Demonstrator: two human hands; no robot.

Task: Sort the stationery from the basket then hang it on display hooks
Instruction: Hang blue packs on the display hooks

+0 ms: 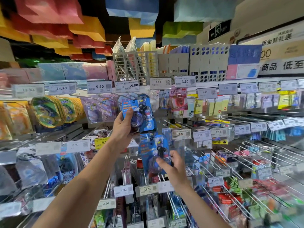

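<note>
1. Two bare hands are up at the rack: the left hand (123, 127) and the right hand (174, 168).
2. Two blue blister packs of the same kind, one to each hand: the upper blue pack (148, 125) in the left, the lower blue pack (146, 150) in the right.
3. Six price tags (99, 86) along the top rail read plainly: 11.90, 14.50, 9.90, 10.90, 5.50 and 3.90. Those further right are too blurred to count.
4. Four grey slotted holders (131, 66) stand side by side on the top shelf.
5. Four grey round-hole holders (209, 63) stand to their right.
6. One pink blister pack (178, 99) hangs just right of the upper blue pack.
7. One dark exit sign (219, 30) hangs overhead.
</note>
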